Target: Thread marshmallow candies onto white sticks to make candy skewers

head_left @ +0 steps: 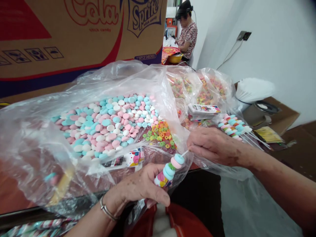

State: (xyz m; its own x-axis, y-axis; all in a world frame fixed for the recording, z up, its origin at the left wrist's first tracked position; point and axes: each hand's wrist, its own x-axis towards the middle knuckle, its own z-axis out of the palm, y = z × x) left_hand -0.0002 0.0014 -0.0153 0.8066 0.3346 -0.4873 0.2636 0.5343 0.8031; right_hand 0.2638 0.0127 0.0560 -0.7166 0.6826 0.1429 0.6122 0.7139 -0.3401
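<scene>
At the reddish-brown table point(8, 194), left hand point(143, 184) grips pastel candy-disc skewer point(169, 170), right hand point(207, 144) pinches its white stick point(184, 153) | pastel disc candies point(106, 128) on clear plastic point(32, 115) | printed brown cardboard carton point(74, 39) | white wall point(276, 42), patterned-shirted person point(189, 36) beyond

Nearest us, a candy stick point(169, 170) sits between our left hand point(144, 186) and right hand point(206, 144). Farther left, we have round candies point(106, 123) on plastic sheeting point(148, 70), candy rings point(163, 134) just to their right, cards point(124, 160) on their near side. A carton point(86, 42) stands behind. Right, a card stack point(202, 112) rests on candy bags point(192, 84); loaded sticks point(233, 126) lie beyond its right end.
</scene>
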